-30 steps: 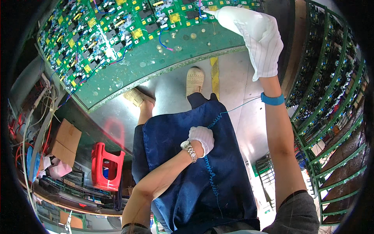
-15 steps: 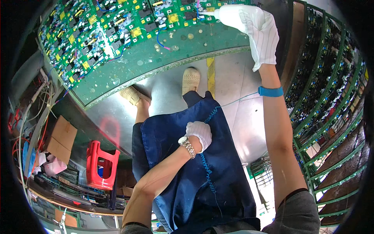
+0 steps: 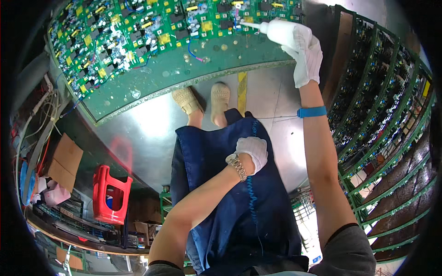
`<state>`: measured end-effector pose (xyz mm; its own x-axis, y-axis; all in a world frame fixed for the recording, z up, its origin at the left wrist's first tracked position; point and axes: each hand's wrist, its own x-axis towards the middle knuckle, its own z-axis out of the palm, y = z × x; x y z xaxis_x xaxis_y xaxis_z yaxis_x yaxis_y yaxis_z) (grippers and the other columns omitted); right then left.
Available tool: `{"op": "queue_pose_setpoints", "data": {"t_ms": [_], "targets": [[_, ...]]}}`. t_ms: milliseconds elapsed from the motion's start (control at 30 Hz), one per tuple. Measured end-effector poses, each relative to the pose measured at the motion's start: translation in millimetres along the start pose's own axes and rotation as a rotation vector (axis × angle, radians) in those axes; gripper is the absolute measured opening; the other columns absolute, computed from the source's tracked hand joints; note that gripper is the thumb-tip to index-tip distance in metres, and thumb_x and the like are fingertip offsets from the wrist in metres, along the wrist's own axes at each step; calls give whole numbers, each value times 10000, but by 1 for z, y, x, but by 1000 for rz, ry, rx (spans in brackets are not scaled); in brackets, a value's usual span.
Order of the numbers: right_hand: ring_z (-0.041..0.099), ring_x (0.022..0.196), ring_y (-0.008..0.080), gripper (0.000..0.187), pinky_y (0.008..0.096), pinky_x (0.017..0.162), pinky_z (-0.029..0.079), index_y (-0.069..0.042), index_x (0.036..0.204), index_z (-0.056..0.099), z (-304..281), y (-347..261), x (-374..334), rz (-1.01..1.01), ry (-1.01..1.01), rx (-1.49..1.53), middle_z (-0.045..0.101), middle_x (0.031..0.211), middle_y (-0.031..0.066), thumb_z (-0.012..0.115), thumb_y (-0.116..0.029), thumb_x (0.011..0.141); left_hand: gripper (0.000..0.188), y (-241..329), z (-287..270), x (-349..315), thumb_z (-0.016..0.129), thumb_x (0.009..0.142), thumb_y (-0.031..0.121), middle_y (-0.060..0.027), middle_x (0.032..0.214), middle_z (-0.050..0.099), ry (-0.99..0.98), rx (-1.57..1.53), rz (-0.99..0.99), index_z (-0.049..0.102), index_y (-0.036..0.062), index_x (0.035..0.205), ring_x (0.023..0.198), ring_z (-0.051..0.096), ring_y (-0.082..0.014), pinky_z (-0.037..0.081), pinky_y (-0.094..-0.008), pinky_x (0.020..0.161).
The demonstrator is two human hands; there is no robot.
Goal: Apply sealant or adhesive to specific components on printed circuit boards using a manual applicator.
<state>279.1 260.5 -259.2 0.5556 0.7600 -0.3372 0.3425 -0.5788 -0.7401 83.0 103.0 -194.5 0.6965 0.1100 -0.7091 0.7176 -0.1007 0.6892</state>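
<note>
While right hand (image 3: 307,54) (gloved) grips | white bottle (image 3: 281,32) juts out leftward

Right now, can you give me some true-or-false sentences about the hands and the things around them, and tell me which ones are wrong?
1. The white-gloved right hand holds a white plastic squeeze bottle. True.
2. The bottle's thin nozzle points away from the green circuit boards. False: it points toward them.
3. The blue wristband is on the left wrist. False: it is on the right wrist; the left wears a silver metal watch.
4. The white-gloved left hand is in front of the dark blue cloth garment. True.
5. The red plastic stool is at the picture's right side. False: it is at the left.
</note>
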Motion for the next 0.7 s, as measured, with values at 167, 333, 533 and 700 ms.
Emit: {"op": "queue_pose_setpoints", "data": {"t_ms": [167, 333, 533, 700], "targets": [[643, 958, 201, 601, 314, 748, 616, 89, 1204, 516, 10, -4, -6, 70, -13, 138, 597, 1115, 149, 685, -394, 888, 291, -18, 8, 14, 491, 896, 258, -103, 821, 701, -148, 22, 12, 729, 98, 845, 798, 686, -290, 542, -428, 664], [645, 960, 213, 539, 326, 757, 613, 69, 1200, 522, -3, 2, 4, 141, -73, 407, 583, 1132, 153, 652, -371, 917, 298, 9, 16, 32, 462, 908, 237, -89, 869, 690, -49, 16, 109, 705, 89, 819, 826, 679, -279, 533, -444, 655], [560, 1162, 252, 502, 407, 962, 502, 5, 1315, 457, -36, 14, 4, 373, -193, 738, 558, 1245, 125, 560, -350, 975, 285, 37, 21, 55, 474, 903, 249, -97, 815, 686, -83, -17, 45, 685, 78, 817, 791, 678, -288, 528, -434, 661], [578, 1142, 233, 397, 347, 943, 474, -30, 1235, 565, -86, 27, 18, -117, -276, -278, 611, 1208, 110, 637, -264, 923, 292, 56, 24, 69, 479, 906, 264, -102, 810, 691, -128, -1, 37, 687, 80, 814, 800, 680, -287, 530, -430, 671]]}}
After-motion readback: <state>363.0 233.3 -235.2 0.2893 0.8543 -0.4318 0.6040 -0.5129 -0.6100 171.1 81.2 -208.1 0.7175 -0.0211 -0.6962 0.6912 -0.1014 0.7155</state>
